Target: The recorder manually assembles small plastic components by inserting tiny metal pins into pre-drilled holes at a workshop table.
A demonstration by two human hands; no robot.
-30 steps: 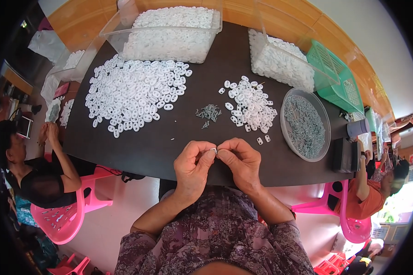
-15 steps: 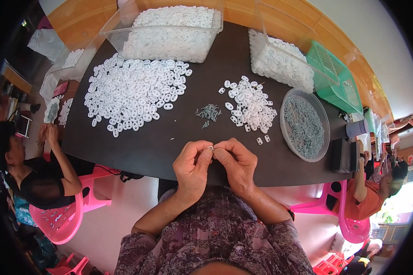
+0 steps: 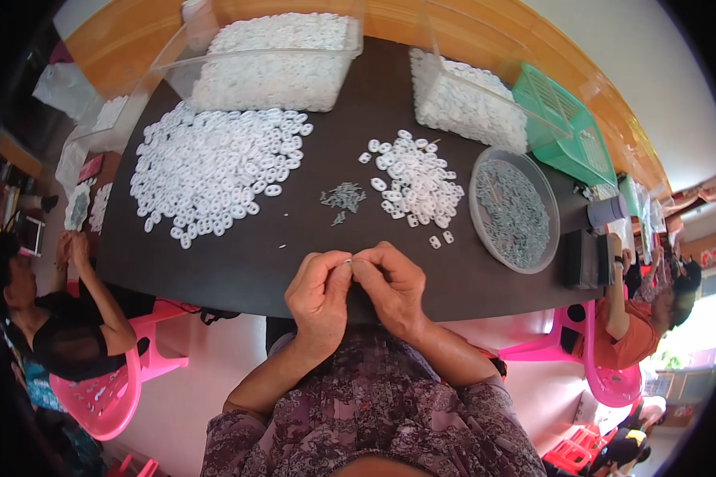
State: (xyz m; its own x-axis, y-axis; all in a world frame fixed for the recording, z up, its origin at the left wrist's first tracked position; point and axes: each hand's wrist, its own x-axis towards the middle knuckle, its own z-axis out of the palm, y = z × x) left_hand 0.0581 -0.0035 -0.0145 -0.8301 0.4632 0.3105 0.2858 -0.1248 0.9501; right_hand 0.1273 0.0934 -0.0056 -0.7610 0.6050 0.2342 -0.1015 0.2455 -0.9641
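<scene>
Two bare hands at the near edge of a dark table, fingertips brought together. The governing relation is at the meeting point: a tiny pale piece lies between the two pinches, at the right-hand side of the left fingertips and the left-hand side of the right fingertips. Neither hand is clearly nearer to it. It is mostly covered, so its long axis cannot be told.

The left hand is nearly closed, thumb against forefinger, and appears to grip the piece. The right hand is likewise drawn into a thumb-and-forefinger pinch at the same spot; whether it grips the piece or something set against it cannot be told. The forearms rise from below and slant inward, the thumbs turned toward each other.

Straight ahead of the joined fingertips, near them, is a small pile of grey screws. Ahead and to the right of the right hand is a smaller heap of white pieces; farther right, a round tray holds more grey screws. Ahead and to the left of the left hand spreads a large heap of white ovals.
</scene>
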